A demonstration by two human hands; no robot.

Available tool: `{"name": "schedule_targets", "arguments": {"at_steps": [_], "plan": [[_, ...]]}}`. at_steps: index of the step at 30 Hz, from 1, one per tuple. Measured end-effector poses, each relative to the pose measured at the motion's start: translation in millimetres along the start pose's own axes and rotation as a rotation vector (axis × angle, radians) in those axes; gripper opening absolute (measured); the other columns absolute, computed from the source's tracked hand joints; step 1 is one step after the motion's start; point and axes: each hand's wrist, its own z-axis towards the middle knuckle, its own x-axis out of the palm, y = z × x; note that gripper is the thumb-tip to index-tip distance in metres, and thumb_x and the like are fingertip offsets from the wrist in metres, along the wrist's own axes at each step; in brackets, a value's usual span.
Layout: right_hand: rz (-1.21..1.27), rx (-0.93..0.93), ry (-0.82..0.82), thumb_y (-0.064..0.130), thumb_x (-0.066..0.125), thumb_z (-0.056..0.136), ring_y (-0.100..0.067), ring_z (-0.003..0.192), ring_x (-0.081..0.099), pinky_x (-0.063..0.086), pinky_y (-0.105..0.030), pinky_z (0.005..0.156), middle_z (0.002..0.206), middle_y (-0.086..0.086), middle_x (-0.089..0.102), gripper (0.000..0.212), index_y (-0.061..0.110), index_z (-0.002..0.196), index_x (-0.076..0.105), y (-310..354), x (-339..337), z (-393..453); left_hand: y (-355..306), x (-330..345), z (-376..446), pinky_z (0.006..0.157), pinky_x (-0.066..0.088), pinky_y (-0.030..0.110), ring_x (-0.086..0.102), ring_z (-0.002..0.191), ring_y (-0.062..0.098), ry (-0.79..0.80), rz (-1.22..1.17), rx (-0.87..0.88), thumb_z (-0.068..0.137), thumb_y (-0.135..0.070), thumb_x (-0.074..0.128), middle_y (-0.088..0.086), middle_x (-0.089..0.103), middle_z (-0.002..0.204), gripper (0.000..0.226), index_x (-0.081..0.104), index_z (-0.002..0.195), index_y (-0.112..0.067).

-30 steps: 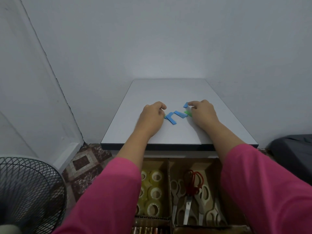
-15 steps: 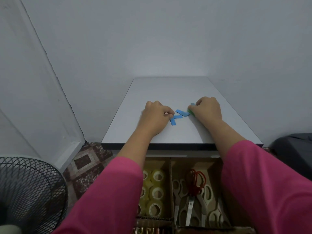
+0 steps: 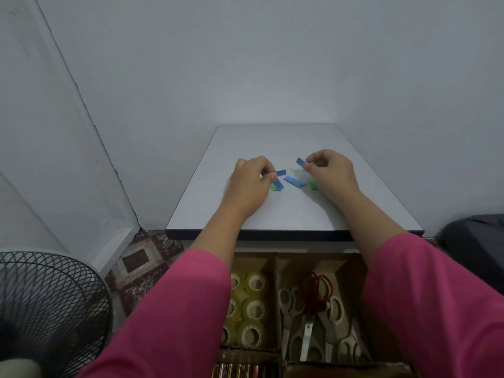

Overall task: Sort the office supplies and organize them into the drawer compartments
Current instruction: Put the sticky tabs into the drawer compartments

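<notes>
Both hands pick small coloured strips from the grey table top, above the open cardboard drawer.

The left hand (image 3: 249, 181) has its fingers curled and pinches one blue strip (image 3: 281, 172) between thumb and forefinger, just over the table (image 3: 272, 143). Under this hand lie another blue strip (image 3: 279, 185) and a green piece (image 3: 273, 188), touching each other. The right hand (image 3: 331, 173) also has curled fingers and pinches a second blue strip (image 3: 300, 161), held a little above the surface. A flat blue strip (image 3: 293, 181) lies between the two hands, and a green strip (image 3: 311, 183) lies partly under the right hand. In the drawer, the left compartment (image 3: 261, 261) holds clear tape rolls (image 3: 255, 309), and the right compartment (image 3: 341, 264) holds scissors (image 3: 308, 323), one pair with red handles (image 3: 317, 291). A black fan grille (image 3: 49, 309) stands at the lower left.
</notes>
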Motion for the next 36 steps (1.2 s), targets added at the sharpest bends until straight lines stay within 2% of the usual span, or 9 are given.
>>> {"name": "schedule_targets", "arguments": {"at_steps": [3,6,10,14,17,22,26,31,36], "plan": [[0.052,-0.070,0.122,0.023,0.067,0.086,-0.003,0.080,0.057,0.046,-0.016,0.070,0.086,0.010,0.063,0.012,0.023,0.097,0.070,6.4,-1.5,-14.0,1.5,-1.8,-1.4,0.071,0.041,0.023,0.050,0.077,0.007,-0.065,-0.021,-0.039,0.094,-0.025,0.054,0.000,0.049,0.100,0.008,0.057,0.088,-0.027],[-0.175,-0.122,0.204,0.026,0.063,0.087,-0.005,0.082,0.055,0.041,-0.018,0.070,0.093,0.009,0.065,0.021,0.025,0.106,0.071,5.8,2.1,-18.2,3.5,-1.7,-2.2,0.064,0.039,0.019,0.050,0.075,0.008,-0.058,-0.026,-0.028,0.092,-0.023,0.055,0.001,0.050,0.097,0.011,0.057,0.083,-0.028],[-0.429,-0.188,0.157,0.035,0.061,0.087,-0.013,0.092,0.053,0.043,-0.028,0.073,0.094,0.005,0.062,0.029,0.025,0.113,0.071,4.7,5.5,-14.3,5.5,0.0,0.1,0.060,0.037,0.016,0.050,0.073,0.008,-0.070,-0.011,-0.021,0.091,-0.019,0.057,0.002,0.052,0.095,0.014,0.058,0.080,-0.027],[-0.450,-0.236,0.106,0.041,0.059,0.086,-0.014,0.097,0.049,0.036,-0.027,0.071,0.093,0.006,0.053,0.026,0.030,0.105,0.072,2.8,5.1,-12.0,6.8,1.2,1.0,0.062,0.040,0.016,0.052,0.073,0.008,-0.078,-0.008,-0.016,0.090,-0.018,0.058,0.002,0.053,0.095,0.014,0.059,0.080,-0.028],[-0.511,-0.243,0.067,0.046,0.056,0.088,-0.017,0.103,0.048,0.039,-0.029,0.078,0.102,0.003,0.056,0.033,0.026,0.110,0.071,2.4,5.9,-11.5,6.6,0.9,0.4,0.062,0.041,0.018,0.051,0.072,0.008,-0.080,0.003,-0.011,0.090,-0.019,0.058,0.001,0.052,0.094,0.013,0.059,0.080,-0.027],[-0.578,-0.266,0.104,0.041,0.055,0.089,-0.018,0.100,0.047,0.043,-0.032,0.082,0.101,0.001,0.057,0.028,0.026,0.105,0.072,1.4,9.3,-9.2,7.6,1.9,0.6,0.064,0.043,0.019,0.052,0.073,0.009,-0.087,0.025,0.004,0.090,-0.019,0.058,0.001,0.052,0.094,0.013,0.059,0.081,-0.027],[-0.548,-0.335,0.109,0.034,0.058,0.088,-0.016,0.098,0.047,0.037,-0.027,0.078,0.093,0.006,0.053,0.018,0.025,0.099,0.070,2.9,8.7,-11.3,8.3,2.0,0.5,0.060,0.040,0.017,0.052,0.072,0.008,-0.091,0.027,0.008,0.090,-0.018,0.058,0.001,0.052,0.093,0.013,0.059,0.080,-0.027],[-0.532,-0.516,0.065,0.025,0.058,0.089,-0.018,0.089,0.053,0.040,-0.031,0.078,0.089,0.003,0.068,0.015,0.018,0.094,0.070,5.7,8.8,-17.7,7.3,0.9,-2.3,0.058,0.037,0.016,0.051,0.071,0.010,-0.091,0.037,0.000,0.091,-0.019,0.057,0.003,0.055,0.091,0.012,0.059,0.082,-0.025],[-0.598,-0.653,-0.019,0.019,0.057,0.091,-0.026,0.090,0.057,0.045,-0.039,0.077,0.092,-0.006,0.071,0.024,0.011,0.108,0.071,4.7,7.3,-27.7,-1.3,-1.7,-14.4,0.072,0.048,0.021,0.056,0.082,0.012,-0.005,-0.032,-0.021,0.095,-0.016,0.054,0.000,0.060,0.093,0.011,0.064,0.101,-0.017]]}}
